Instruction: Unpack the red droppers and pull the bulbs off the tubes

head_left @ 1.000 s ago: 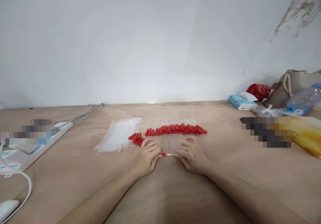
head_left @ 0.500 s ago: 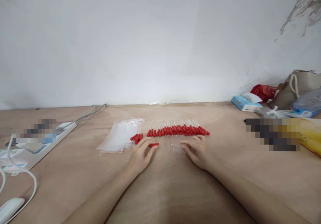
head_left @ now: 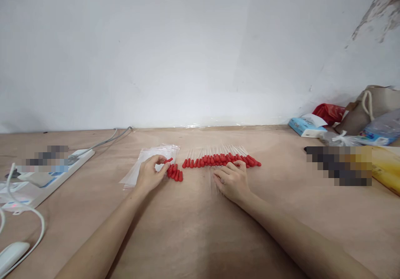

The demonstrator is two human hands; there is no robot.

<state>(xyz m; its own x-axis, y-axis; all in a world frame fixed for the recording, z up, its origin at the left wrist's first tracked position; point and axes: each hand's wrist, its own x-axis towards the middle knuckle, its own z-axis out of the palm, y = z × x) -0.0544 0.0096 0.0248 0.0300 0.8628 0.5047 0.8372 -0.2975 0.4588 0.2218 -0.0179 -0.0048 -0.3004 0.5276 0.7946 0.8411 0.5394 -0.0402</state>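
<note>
Evidently, left hand (head_left: 151,174) fingertip-tight on a red bulb (head_left: 168,160), right hand (head_left: 235,182) over clear tubes (head_left: 213,184), grip unclear.

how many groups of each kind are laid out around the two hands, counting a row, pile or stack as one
row of red-bulbed tubes: 1
pile of loose red bulbs: 1
stack of clear bags: 1
group of bare clear tubes: 1
Total: 4 groups; single pieces overlap too much to count surely
</note>
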